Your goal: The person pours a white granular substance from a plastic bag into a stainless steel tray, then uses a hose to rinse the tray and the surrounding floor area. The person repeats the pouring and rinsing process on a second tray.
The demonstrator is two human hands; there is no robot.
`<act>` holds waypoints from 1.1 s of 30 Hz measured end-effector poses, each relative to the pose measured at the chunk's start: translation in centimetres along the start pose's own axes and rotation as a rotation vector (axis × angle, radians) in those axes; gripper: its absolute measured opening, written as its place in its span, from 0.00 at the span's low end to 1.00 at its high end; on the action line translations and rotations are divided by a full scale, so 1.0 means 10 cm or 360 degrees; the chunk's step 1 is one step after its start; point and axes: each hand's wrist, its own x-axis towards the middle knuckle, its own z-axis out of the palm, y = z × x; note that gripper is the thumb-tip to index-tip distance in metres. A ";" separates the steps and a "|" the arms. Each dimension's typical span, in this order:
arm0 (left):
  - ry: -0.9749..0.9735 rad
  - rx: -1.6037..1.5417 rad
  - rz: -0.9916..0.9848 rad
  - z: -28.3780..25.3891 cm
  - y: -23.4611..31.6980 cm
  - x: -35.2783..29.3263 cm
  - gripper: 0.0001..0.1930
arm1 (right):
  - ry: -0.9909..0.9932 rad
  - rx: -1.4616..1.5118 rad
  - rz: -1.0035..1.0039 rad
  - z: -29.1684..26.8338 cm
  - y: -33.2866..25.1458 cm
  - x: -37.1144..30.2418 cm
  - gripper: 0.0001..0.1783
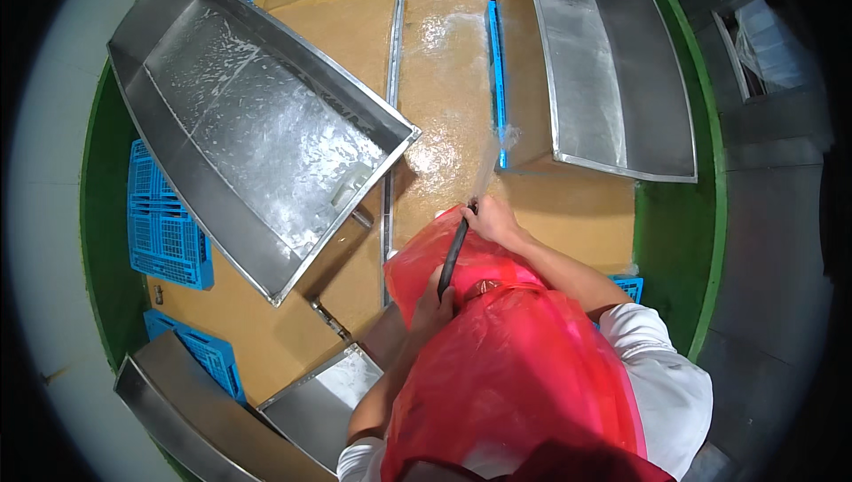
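Note:
My right hand [493, 219] is closed around the front end of a black hose [455, 256]. Lower down on the same hose, my left hand [431, 308] grips it in front of my red plastic apron [519, 367]. A stream of water [486, 165] shoots forward from the hose mouth toward the wet floor and the near end of a blue pallet edge [499, 91]. To the left of the stream stands a large stainless steel tub [266, 140], its inside wet. Where the hose runs below my left hand is hidden.
Another steel tub [612, 65] stands at the far right. Blue pallets [169, 225] lie on the left, with more steel containers [186, 420] at lower left. A metal pipe fitting [330, 318] sits near my left arm. A drain channel [394, 56] crosses the tan floor [444, 127].

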 end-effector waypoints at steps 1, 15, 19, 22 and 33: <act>-0.0003 -0.0033 -0.0009 -0.05 -0.03 0.02 0.27 | -0.0001 -0.0048 0.0029 -0.04 -0.11 0.03 0.20; -0.0229 -0.0197 -0.0460 -1.36 0.21 -0.40 0.29 | -0.0213 -0.0056 0.0319 0.33 -1.30 -0.11 0.18; -0.0172 -0.0164 -0.0449 -1.56 0.14 -0.51 0.29 | -0.0196 -0.0097 0.0253 0.46 -1.53 -0.08 0.18; -0.0106 -0.0192 -0.0355 -1.60 0.08 -0.57 0.29 | -0.0156 -0.0067 0.0213 0.44 -1.65 -0.08 0.20; -0.0207 -0.0350 -0.0489 -1.83 0.18 -0.56 0.30 | 0.0045 0.0125 0.0191 0.34 -2.03 -0.23 0.21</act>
